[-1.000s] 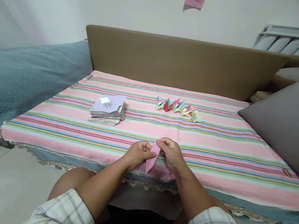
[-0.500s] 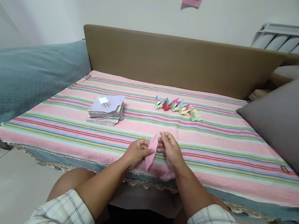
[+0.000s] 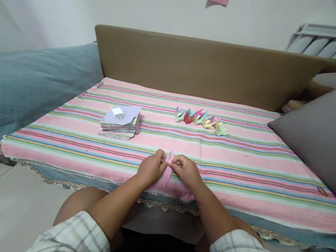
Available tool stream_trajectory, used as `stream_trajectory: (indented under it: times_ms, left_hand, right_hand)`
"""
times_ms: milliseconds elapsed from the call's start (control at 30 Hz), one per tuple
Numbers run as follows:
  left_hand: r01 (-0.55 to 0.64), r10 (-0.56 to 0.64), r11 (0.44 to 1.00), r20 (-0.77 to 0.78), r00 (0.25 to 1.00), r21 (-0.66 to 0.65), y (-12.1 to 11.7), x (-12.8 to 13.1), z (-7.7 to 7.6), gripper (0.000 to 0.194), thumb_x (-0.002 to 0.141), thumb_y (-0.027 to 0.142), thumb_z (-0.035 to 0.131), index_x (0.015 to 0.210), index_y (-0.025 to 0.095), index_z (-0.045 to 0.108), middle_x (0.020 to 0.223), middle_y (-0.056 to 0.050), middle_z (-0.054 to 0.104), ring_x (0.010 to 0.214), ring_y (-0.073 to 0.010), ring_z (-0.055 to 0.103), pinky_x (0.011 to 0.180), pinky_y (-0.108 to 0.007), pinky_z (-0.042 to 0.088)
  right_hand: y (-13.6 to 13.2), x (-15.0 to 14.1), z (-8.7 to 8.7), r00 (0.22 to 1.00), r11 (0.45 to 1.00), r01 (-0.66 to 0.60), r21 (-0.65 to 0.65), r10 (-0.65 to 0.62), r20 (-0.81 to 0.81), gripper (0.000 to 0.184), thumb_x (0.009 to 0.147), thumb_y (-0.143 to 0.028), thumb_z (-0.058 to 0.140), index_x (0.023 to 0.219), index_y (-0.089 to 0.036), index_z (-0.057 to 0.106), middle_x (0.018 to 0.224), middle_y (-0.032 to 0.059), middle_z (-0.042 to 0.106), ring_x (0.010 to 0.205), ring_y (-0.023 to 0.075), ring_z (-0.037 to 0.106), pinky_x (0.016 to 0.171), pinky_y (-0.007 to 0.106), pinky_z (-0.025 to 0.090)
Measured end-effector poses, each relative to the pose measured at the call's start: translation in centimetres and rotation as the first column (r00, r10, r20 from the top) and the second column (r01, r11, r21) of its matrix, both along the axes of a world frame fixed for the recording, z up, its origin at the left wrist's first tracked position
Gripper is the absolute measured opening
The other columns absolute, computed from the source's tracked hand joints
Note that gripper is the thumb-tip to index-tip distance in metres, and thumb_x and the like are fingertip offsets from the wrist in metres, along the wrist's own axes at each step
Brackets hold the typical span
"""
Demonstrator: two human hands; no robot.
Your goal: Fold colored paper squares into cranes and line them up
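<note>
A narrow piece of folded pink paper (image 3: 166,177) points away from me, just above the front part of the striped cloth. My left hand (image 3: 152,166) pinches its left side between thumb and fingers. From the right, my right hand (image 3: 186,170) pinches the same paper, thumb and fingertips close to those of the left. Beyond my hands sits a group of several small folded paper cranes (image 3: 200,119) in green, red, yellow, pink, blue and purple. To the left stands a stack of paper sheets (image 3: 120,124) with a white plug adapter (image 3: 118,113) on top.
The striped cloth (image 3: 228,157) covers a sofa seat with a brown backrest (image 3: 204,69) behind. A grey cushion (image 3: 327,136) leans at the right, near a small brown object (image 3: 322,191). A blue-covered armrest (image 3: 39,83) bounds the left.
My right hand has come in from just beside the paper and now pinches it. The paper's long shape has turned slightly more upright and looks narrower. The cranes and stack have stayed put.
</note>
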State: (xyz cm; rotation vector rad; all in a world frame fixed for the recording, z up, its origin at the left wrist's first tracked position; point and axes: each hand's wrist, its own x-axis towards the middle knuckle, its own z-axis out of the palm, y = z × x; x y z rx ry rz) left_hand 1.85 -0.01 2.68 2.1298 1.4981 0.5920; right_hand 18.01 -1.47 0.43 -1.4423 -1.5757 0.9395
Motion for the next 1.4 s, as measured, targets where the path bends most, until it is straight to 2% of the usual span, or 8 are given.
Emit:
stream_trajectory:
  times_ms: [100,200,300,433,667,867,1300,1400]
  left_hand:
    - [0.062,-0.009,0.979,-0.263,0.965,0.193,0.0,0.0,-0.1,0.007,0.083,0.028,0.054,0.082,0.021,0.054,0.079,-0.003,0.059,0.076,-0.0199,0.055,0.061,-0.028,0.036]
    - [0.196,-0.085,0.902,-0.288,0.954,0.384,0.3,-0.2,-0.9,0.01,0.084,0.029,0.055,0.086,0.022,0.062,0.09,-0.004,0.06,0.087,-0.0205,0.051,0.072,-0.031,0.039]
    - [0.326,-0.217,0.81,-0.267,0.939,0.487,0.8,-0.6,-1.9,0.015,0.088,0.027,0.051,0.085,0.022,0.064,0.09,-0.003,0.063,0.09,-0.0188,0.05,0.08,-0.032,0.039]
    - [0.393,-0.312,0.77,-0.24,0.919,0.502,1.3,-1.0,-2.6,0.016,0.088,0.026,0.049,0.089,0.022,0.065,0.096,-0.003,0.066,0.095,-0.0183,0.051,0.085,-0.032,0.039]
    - [0.505,-0.474,0.806,-0.175,0.863,0.309,1.7,-2.1,-1.3,0.019,0.084,0.019,0.049,0.097,0.022,0.062,0.099,-0.001,0.068,0.093,-0.0172,0.057,0.086,-0.031,0.041]
    - [0.566,-0.557,0.804,-0.101,0.824,0.184,1.6,-2.9,0.0,0.034,0.068,0.02,0.062,0.102,0.023,0.061,0.114,-0.002,0.064,0.105,-0.0204,0.054,0.095,-0.033,0.037]
    - [0.518,-0.519,0.834,-0.047,0.853,0.188,1.6,-2.4,-0.3,0.031,0.068,0.042,0.069,0.092,0.022,0.066,0.11,-0.004,0.067,0.102,-0.0213,0.058,0.092,-0.035,0.039]
    - [0.481,-0.482,0.848,-0.053,0.875,0.222,1.6,-2.2,-0.7,0.021,0.072,0.037,0.067,0.087,0.023,0.066,0.108,-0.002,0.068,0.099,-0.02,0.059,0.09,-0.035,0.04]
  right_hand:
    - [0.0,0.2,-0.4,0.946,0.971,-0.055,0.234,-0.024,0.322,0.01,0.078,-0.032,0.062,0.074,-0.023,0.062,0.079,0.0018,0.065,0.078,0.0186,0.058,0.07,0.032,0.045]
    - [-0.1,0.4,-0.5,0.902,0.908,-0.138,0.396,-0.05,0.429,0.006,0.079,-0.026,0.062,0.076,-0.022,0.064,0.088,0.0047,0.064,0.088,0.0202,0.056,0.079,0.034,0.044]
    - [-0.4,0.7,-0.3,0.881,0.85,-0.289,0.441,0.056,0.47,0.011,0.084,-0.018,0.054,0.08,-0.021,0.063,0.087,0.0041,0.066,0.085,0.0183,0.057,0.081,0.033,0.045]
    - [-0.8,1.3,-0.1,0.83,0.791,-0.435,0.43,0.167,0.533,0.016,0.083,-0.013,0.05,0.087,-0.021,0.063,0.088,0.0036,0.067,0.087,0.0184,0.058,0.082,0.034,0.046]
    - [-0.9,1.8,-0.4,0.812,0.749,-0.479,0.458,0.18,0.555,0.015,0.085,-0.019,0.053,0.095,-0.022,0.064,0.103,0.0046,0.068,0.095,0.0186,0.06,0.086,0.036,0.046]
    - [-1.0,1.7,-0.9,0.855,0.784,-0.401,0.474,0.135,0.5,0.014,0.085,-0.02,0.051,0.091,-0.021,0.064,0.099,0.0048,0.069,0.092,0.0186,0.06,0.084,0.036,0.046]
    - [-1.4,1.1,-1.0,0.873,0.933,-0.164,0.319,-0.013,0.487,0.013,0.081,-0.025,0.054,0.082,-0.024,0.067,0.113,0.0042,0.061,0.104,0.0227,0.051,0.089,0.04,0.035]
    - [-1.3,1.0,-0.8,0.883,0.946,-0.143,0.291,-0.011,0.469,0.013,0.081,-0.026,0.055,0.081,-0.025,0.067,0.113,0.004,0.061,0.105,0.0233,0.051,0.09,0.042,0.035]
